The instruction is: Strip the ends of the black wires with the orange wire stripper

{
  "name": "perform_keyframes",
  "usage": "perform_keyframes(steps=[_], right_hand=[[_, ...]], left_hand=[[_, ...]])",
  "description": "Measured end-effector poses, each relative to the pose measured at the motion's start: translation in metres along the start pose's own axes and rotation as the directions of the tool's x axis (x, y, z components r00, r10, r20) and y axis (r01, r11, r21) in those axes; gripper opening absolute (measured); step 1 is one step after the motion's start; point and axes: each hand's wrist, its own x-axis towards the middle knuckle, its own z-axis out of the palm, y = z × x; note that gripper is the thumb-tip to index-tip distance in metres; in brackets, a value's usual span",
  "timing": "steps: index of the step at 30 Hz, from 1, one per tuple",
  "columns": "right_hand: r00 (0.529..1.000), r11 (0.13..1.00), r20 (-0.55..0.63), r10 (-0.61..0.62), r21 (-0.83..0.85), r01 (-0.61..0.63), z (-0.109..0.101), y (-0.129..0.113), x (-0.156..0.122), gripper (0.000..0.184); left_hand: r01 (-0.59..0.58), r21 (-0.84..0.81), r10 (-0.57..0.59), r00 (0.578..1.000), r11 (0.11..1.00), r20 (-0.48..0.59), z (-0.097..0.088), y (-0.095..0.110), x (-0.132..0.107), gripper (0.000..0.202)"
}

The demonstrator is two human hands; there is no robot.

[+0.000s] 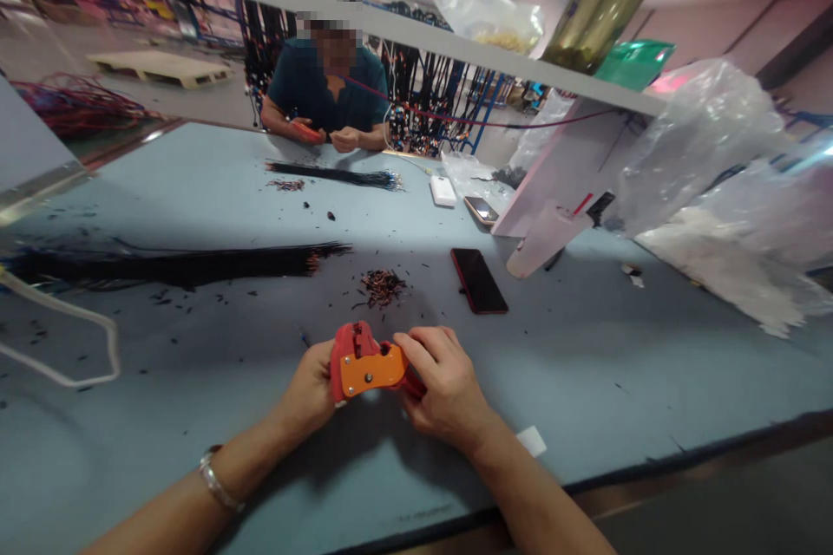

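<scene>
A red and orange wire stripper (pixel 372 371) is held above the table in front of me. My right hand (pixel 446 377) is closed around its red handles, thumb and fingers wrapped over them. At its head end, my left hand (pixel 317 390) is closed against the red jaw part; most of its fingers are hidden behind the tool. I cannot make out a wire in the jaws. Just beyond the tool lies a small heap of cut wire ends and insulation bits (pixel 383 287). To the left stretches a long bundle of black wires (pixel 260 264), its copper-coloured ends pointing right.
A dark phone (pixel 480 281) lies right of the scraps. Across the table, a person (pixel 325 87) holds a red tool by a second wire bundle (pixel 338 175). A white box (pixel 442 191), a translucent cup (pixel 543 243) and plastic bags (pixel 703 130) stand right. A shelf crosses overhead.
</scene>
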Motion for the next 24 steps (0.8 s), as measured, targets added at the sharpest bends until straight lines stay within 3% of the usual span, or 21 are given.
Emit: perform_keyframes(steps=[3,10,15,18,21,24], right_hand=[[1.000,1.000,-0.008,0.010,0.027,-0.010,-0.001,0.000,0.000,0.052],[0.999,0.999,0.006,0.044,0.002,-0.044,-0.005,0.001,-0.001,0.048],[0.996,0.997,0.059,0.070,0.036,-0.072,-0.003,0.002,-0.003,0.049],[0.988,0.983,0.115,0.100,0.145,-0.117,-0.007,0.002,-0.002,0.051],[0.967,0.918,0.206,0.151,0.333,-0.214,-0.019,0.003,0.001,0.049],[0.906,0.759,0.365,0.213,0.522,-0.389,-0.034,0.004,0.003,0.044]], left_hand=[[0.029,-0.041,-0.030,0.999,0.999,-0.023,0.001,0.002,0.001,0.014],[0.084,-0.130,-0.111,0.971,0.988,-0.213,-0.004,-0.005,0.004,0.024],[0.081,-0.143,-0.113,0.965,0.986,-0.236,-0.007,-0.006,0.003,0.026],[0.083,-0.110,-0.106,0.968,0.990,-0.228,-0.006,-0.005,0.003,0.027],[0.071,-0.056,-0.082,0.971,0.996,-0.222,-0.007,-0.005,0.004,0.027],[0.054,0.007,-0.050,0.969,0.999,-0.240,-0.008,-0.006,0.004,0.024]])
